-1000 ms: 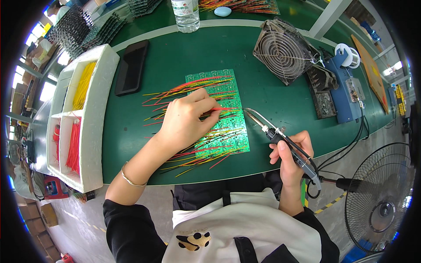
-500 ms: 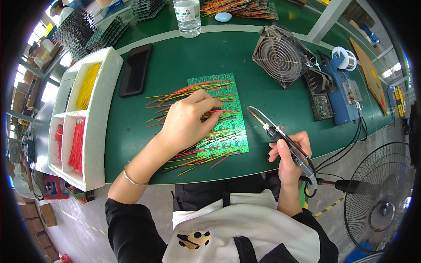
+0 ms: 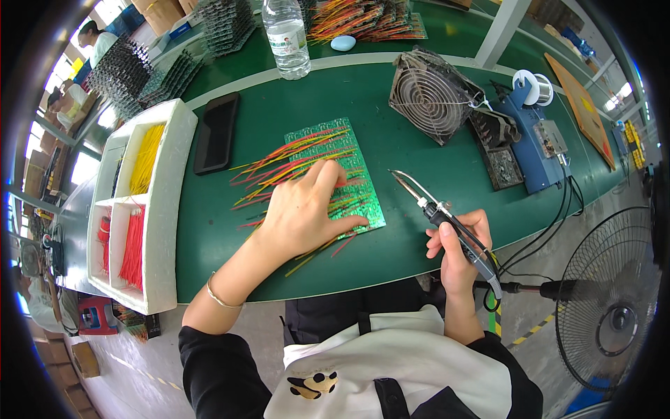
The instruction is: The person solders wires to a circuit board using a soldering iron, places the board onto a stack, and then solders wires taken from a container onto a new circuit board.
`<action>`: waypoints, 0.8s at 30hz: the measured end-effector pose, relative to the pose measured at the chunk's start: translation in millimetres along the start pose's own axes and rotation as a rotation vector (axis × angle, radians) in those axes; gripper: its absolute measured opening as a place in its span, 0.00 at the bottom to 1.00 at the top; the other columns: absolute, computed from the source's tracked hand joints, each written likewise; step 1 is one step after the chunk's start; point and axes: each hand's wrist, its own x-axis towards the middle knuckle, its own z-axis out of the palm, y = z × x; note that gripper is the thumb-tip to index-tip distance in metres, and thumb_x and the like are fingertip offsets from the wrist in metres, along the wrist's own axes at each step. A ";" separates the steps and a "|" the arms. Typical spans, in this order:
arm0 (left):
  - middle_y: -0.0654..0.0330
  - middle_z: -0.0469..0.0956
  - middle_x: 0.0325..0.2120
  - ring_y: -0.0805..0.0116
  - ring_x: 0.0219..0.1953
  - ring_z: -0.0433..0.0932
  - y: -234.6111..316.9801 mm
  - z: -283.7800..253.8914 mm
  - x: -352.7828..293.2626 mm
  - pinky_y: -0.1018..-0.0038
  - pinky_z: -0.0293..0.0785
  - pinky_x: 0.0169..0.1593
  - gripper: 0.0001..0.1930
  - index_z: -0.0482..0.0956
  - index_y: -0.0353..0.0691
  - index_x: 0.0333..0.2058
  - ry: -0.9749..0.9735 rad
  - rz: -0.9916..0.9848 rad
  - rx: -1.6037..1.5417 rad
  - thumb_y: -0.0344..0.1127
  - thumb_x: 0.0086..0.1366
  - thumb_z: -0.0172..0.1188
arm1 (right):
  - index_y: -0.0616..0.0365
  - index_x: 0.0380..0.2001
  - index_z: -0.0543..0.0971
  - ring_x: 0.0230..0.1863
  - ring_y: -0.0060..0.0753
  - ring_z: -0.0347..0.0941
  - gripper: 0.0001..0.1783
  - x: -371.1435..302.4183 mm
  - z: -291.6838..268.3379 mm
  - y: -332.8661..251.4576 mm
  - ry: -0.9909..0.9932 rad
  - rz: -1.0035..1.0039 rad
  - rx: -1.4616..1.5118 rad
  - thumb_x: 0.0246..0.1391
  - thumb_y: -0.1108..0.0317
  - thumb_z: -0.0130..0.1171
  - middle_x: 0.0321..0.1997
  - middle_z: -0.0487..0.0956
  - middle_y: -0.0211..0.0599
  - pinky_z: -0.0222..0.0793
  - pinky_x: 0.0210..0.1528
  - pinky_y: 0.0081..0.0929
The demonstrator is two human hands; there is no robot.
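A green circuit board panel [image 3: 370, 202] lies on the green bench, with rows of red, yellow and dark wires [image 3: 279, 162] sticking out to its left. My left hand [image 3: 301, 209] is over it, thumb stretched along the near edge and index finger bent onto the middle, gripping the panel. Its other fingertips are hidden under the hand. To the right of the panel, my right hand [image 3: 460, 244] is closed round a soldering iron [image 3: 447, 218] with a thin metal tube along it. The iron's tip points up and left, apart from the board.
At left stand a white foam tray [image 3: 162, 230] of sorted wires and a black phone [image 3: 216, 133]. Beyond are a water bottle [image 3: 287, 45] and more wired boards [image 3: 366, 21]. A small fan [image 3: 431, 94] and a blue soldering station [image 3: 527, 133] with a solder spool [image 3: 534, 87] stand right.
The circuit board has slid away from the bench's near edge along with my left hand, whose thumb has spread down to the board's near edge. The soldering iron stays nearly still. The view has shifted slightly.
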 end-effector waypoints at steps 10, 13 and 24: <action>0.58 0.69 0.26 0.69 0.23 0.70 -14.4 3.3 3.9 0.78 0.67 0.24 0.04 0.72 0.33 0.28 0.147 0.084 -0.144 0.21 0.53 0.57 | 0.63 0.28 0.65 0.15 0.22 0.70 0.11 -0.1 0.0 0.5 -0.013 -0.006 0.040 0.49 0.73 0.57 0.18 0.74 0.41 0.69 0.21 0.18; 0.59 0.69 0.25 0.70 0.21 0.69 -13.0 11.2 0.3 0.77 0.67 0.23 0.03 0.75 0.34 0.27 0.100 0.066 -0.123 0.22 0.53 0.58 | 0.63 0.29 0.65 0.16 0.21 0.71 0.11 -0.7 1.4 1.0 -0.016 0.007 0.043 0.49 0.73 0.57 0.20 0.75 0.42 0.67 0.19 0.16; 0.61 0.71 0.22 0.75 0.18 0.68 -16.7 17.3 -0.8 0.80 0.64 0.21 0.03 0.79 0.35 0.26 0.188 0.024 -0.162 0.23 0.50 0.61 | 0.63 0.29 0.65 0.18 0.20 0.71 0.11 -0.2 3.3 -0.2 -0.046 0.009 0.017 0.49 0.74 0.57 0.23 0.75 0.43 0.67 0.18 0.15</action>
